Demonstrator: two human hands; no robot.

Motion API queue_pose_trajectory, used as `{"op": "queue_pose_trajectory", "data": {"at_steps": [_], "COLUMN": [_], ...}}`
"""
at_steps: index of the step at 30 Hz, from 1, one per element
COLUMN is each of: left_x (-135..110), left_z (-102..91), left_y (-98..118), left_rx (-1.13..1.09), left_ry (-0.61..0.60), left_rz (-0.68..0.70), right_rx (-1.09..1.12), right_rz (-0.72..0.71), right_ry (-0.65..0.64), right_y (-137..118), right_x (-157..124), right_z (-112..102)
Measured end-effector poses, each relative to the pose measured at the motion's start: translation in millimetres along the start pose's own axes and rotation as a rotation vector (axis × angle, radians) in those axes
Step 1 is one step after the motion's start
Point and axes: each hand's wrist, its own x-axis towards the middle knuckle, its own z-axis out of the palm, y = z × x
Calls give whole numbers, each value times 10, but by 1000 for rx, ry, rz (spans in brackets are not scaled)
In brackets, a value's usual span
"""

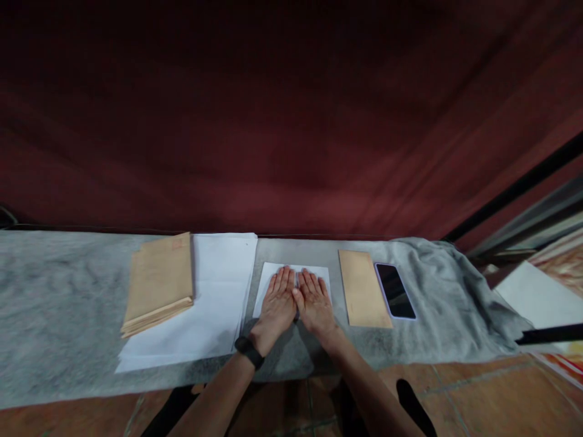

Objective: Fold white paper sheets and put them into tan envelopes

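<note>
A white sheet of paper point(269, 270), which looks folded, lies on the grey cloth in front of me. My left hand point(279, 298) presses flat on its left half, fingers stretched out and pointing away from me. Beside it my right hand point(314, 302) lies flat on the right half, and the thumbs nearly meet in the middle. Neither hand grips anything. Much of the paper is hidden beneath the palms. Just to the right is a single brown envelope point(363, 288), apart from my right hand.
On the left, a stack of brown envelopes point(161, 273) rests on a pile of white paper sheets point(214, 315). A phone point(395, 291) lies right of the single envelope. Grey cloth point(59, 315) covers the narrow surface, and a dark red curtain point(282, 152) hangs behind it.
</note>
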Motion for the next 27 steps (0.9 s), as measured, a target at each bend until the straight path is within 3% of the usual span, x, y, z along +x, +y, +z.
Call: {"op": "queue_pose_trajectory", "data": {"at_steps": [17, 24, 27], "left_x": [-40, -128, -129], "left_z": [-20, -30, -89], "left_y": [-120, -107, -96], "left_rx": [4, -30, -33], "left_ry": [145, 256, 255], "left_rz": [-284, -310, -259], "right_rx": [-218, -214, -185], "right_rz": [109, 118, 138], "right_ry": [270, 331, 347], "right_y": [363, 360, 337], "right_x": [-154, -247, -231], "right_z": [139, 155, 128]}}
